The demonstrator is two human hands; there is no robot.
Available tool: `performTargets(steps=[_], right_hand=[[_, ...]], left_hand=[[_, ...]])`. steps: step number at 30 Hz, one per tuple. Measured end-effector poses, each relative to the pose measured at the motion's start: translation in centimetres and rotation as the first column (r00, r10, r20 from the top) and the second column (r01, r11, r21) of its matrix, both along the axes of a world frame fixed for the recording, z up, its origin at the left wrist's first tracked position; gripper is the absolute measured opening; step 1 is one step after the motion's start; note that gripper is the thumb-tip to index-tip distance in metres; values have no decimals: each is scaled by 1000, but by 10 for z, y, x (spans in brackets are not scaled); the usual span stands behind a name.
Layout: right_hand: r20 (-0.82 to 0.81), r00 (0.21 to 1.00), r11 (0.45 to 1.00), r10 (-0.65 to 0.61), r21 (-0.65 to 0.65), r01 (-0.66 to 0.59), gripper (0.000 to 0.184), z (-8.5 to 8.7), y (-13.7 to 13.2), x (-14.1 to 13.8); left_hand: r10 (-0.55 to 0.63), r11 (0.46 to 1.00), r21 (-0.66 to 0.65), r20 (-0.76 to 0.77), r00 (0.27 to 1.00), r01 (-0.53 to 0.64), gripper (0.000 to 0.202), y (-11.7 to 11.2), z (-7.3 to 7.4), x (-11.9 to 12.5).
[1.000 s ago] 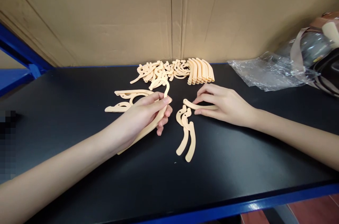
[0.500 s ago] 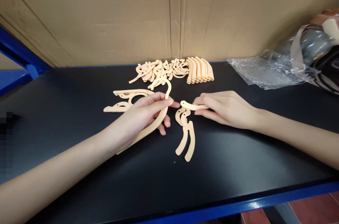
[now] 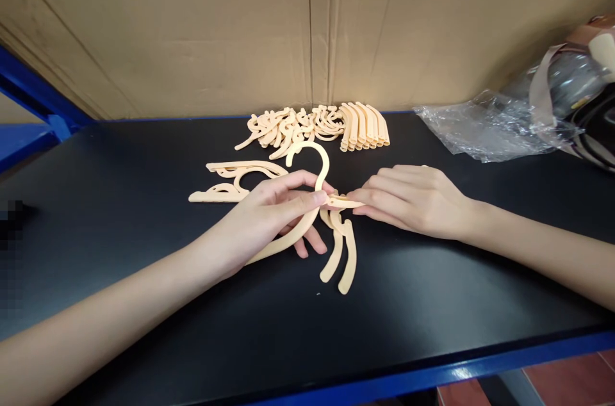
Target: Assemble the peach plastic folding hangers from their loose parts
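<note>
Between thumb and fingers, my left hand (image 3: 283, 207) pinches a beige plastic hanger hook piece (image 3: 324, 166), its hook curling upward and a curved arm running down under the palm. My right hand (image 3: 403, 198) grips a short curved hanger arm (image 3: 346, 203), whose holed end meets the hook piece at my left fingertips. Whether the two are joined cannot be seen. Under this meeting point lie two loose curved pieces (image 3: 346, 265), partly covered. Left of my left hand rest larger hanger pieces with rounded cut-outs (image 3: 216, 194), partly behind the wrist.
A heap of loose hook parts (image 3: 283, 127) lies at the back, beside a neat stack of curved arms (image 3: 364, 127). Clear plastic wrap (image 3: 485, 127) and a bag (image 3: 593, 118) occupy the right. Cardboard (image 3: 192, 28) stands behind the black table (image 3: 432, 303), which has a blue edge.
My left hand has moved right with the hook piece. My right hand has shifted slightly left, bringing the curved arm's end against the hook piece.
</note>
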State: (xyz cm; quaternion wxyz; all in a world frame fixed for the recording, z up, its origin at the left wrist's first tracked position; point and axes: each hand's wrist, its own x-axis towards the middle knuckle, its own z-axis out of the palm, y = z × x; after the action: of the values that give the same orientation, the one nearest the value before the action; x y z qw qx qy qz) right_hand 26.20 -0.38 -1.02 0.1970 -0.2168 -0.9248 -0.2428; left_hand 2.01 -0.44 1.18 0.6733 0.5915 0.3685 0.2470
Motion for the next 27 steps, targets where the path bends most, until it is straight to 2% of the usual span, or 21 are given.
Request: performTargets(steps=[4, 13, 18, 27], right_hand=[[43, 999, 994, 24, 102, -28, 15, 2, -3, -1], [20, 999, 989, 32, 145, -35, 18, 1, -3, 1], [21, 999, 985, 27, 168, -30, 15, 2, -6, 1], [34, 997, 982, 64, 177, -69, 16, 1, -11, 4]], left_hand=[[-5, 1000, -4, -3, 1000, 5, 13, -2, 1, 1], [-12, 997, -70, 16, 1000, 13, 15, -1, 6, 2], [-28, 995, -91, 16, 999, 29, 14, -2, 7, 1], [0, 1000, -2, -64, 998, -1, 10, -4, 15, 4]])
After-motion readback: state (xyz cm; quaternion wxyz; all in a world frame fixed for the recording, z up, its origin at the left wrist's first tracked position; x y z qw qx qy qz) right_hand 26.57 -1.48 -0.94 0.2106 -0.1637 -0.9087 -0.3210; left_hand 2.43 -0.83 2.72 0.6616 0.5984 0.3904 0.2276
